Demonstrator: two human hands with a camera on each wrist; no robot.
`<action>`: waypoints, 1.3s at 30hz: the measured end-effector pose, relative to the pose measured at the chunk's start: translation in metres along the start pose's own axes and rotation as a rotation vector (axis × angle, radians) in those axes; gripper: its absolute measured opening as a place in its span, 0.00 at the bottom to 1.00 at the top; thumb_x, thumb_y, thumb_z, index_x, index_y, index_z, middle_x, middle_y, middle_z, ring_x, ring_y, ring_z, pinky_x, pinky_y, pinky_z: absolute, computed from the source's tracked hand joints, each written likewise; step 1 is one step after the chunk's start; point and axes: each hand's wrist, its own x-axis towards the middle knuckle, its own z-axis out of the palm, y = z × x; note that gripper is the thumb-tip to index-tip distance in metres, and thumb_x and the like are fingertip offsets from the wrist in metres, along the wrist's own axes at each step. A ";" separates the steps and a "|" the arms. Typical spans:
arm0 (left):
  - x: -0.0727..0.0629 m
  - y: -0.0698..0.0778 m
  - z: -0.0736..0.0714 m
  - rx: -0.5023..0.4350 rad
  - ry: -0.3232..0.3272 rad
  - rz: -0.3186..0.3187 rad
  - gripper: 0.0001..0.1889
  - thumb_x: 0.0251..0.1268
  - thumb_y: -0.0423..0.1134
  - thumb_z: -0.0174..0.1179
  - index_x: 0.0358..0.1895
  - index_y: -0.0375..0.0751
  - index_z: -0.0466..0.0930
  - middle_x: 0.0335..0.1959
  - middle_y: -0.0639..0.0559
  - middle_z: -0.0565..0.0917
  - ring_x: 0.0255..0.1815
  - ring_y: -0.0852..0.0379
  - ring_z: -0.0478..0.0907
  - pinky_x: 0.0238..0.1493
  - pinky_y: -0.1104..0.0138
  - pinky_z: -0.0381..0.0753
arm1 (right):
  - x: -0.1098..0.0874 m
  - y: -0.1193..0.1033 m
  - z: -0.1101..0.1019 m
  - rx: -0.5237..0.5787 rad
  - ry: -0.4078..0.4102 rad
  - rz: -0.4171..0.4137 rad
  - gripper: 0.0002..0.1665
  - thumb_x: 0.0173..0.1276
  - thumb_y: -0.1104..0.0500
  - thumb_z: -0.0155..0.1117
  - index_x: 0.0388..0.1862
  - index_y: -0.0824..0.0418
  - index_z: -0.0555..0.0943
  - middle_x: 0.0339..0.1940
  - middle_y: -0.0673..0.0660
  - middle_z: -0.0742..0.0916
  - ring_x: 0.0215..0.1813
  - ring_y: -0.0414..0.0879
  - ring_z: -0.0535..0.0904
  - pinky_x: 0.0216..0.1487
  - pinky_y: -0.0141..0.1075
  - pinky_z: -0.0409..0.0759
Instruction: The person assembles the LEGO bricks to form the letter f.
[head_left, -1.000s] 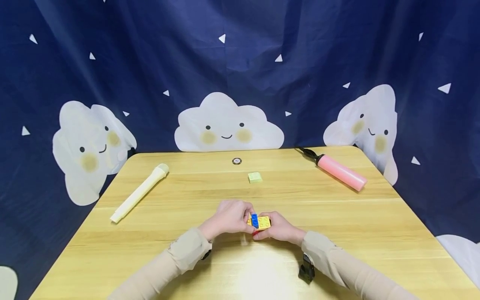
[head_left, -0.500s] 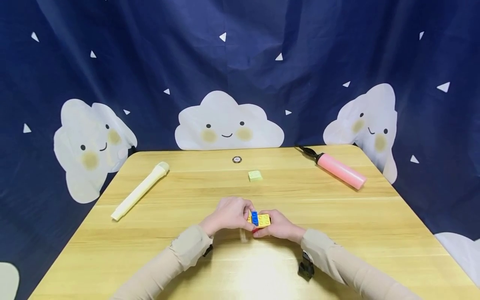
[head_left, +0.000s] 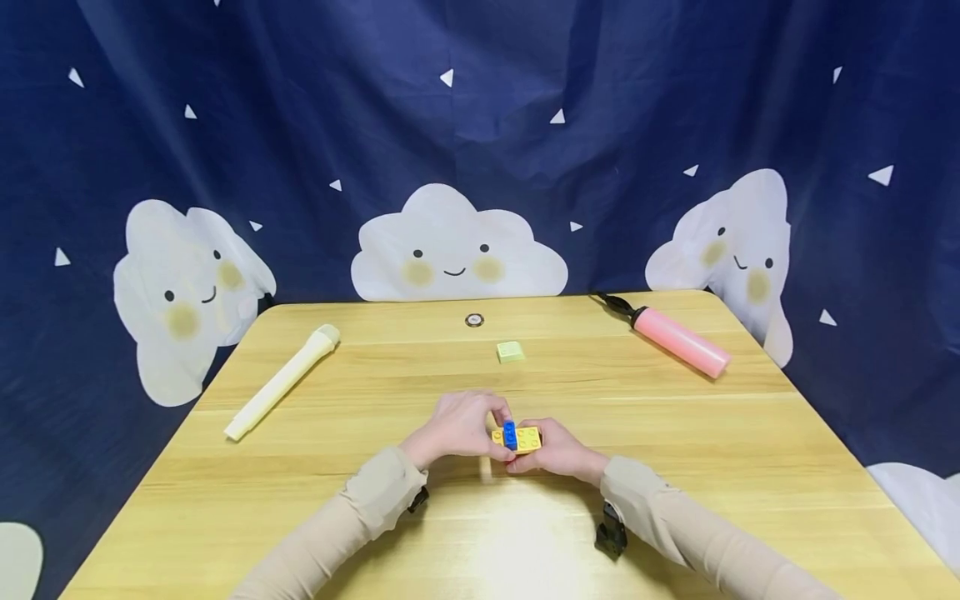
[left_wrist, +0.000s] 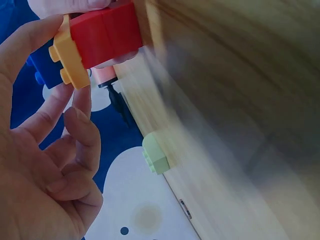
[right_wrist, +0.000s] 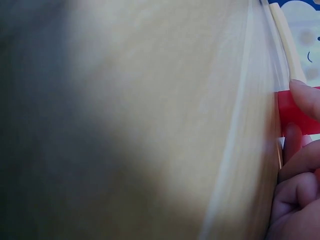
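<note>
In the head view, my left hand (head_left: 457, 427) pinches a small blue toy brick (head_left: 510, 435) between thumb and fingers. The blue brick sits across the top of a yellow brick (head_left: 529, 439), whose studs show on both sides of it. Under the yellow one, two red bricks (left_wrist: 107, 32) stand side by side in the left wrist view. My right hand (head_left: 558, 448) grips this stack from the right, its thumb on a red brick (right_wrist: 295, 112) in the right wrist view. The left hand's lower fingers curl loosely below the bricks.
A pale green brick (head_left: 510, 352) lies beyond the hands, with a small round disc (head_left: 474, 320) behind it. At left lies a cream microphone-shaped stick (head_left: 283, 383); at right, a pink hand pump (head_left: 681, 342). A dark curtain hangs behind the wooden table (head_left: 390, 517).
Both hands stay on the stack in nearly the same place. The left fingers have shifted slightly, so the yellow studs left of the blue brick show more. The head view has moved a little.
</note>
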 end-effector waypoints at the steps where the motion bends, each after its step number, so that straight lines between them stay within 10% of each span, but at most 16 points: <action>1: 0.000 -0.001 0.000 -0.006 0.003 0.000 0.18 0.35 0.59 0.73 0.31 0.60 0.79 0.32 0.68 0.82 0.23 0.68 0.67 0.23 0.70 0.63 | 0.000 0.001 0.000 -0.002 0.000 0.002 0.20 0.48 0.65 0.75 0.41 0.67 0.80 0.33 0.51 0.86 0.36 0.41 0.78 0.44 0.36 0.75; 22: -0.003 -0.009 0.004 -0.063 0.048 0.005 0.18 0.37 0.56 0.73 0.35 0.59 0.82 0.34 0.66 0.86 0.19 0.68 0.63 0.20 0.71 0.60 | 0.002 -0.004 -0.004 0.023 -0.043 0.045 0.28 0.45 0.67 0.77 0.47 0.68 0.78 0.37 0.54 0.85 0.40 0.44 0.78 0.45 0.36 0.76; 39: -0.005 -0.006 0.011 -0.093 0.024 -0.031 0.20 0.38 0.58 0.73 0.38 0.59 0.82 0.38 0.66 0.85 0.18 0.67 0.62 0.22 0.71 0.61 | -0.004 -0.007 -0.049 -0.088 -0.079 0.076 0.28 0.46 0.71 0.72 0.49 0.73 0.75 0.33 0.62 0.83 0.32 0.43 0.76 0.30 0.28 0.75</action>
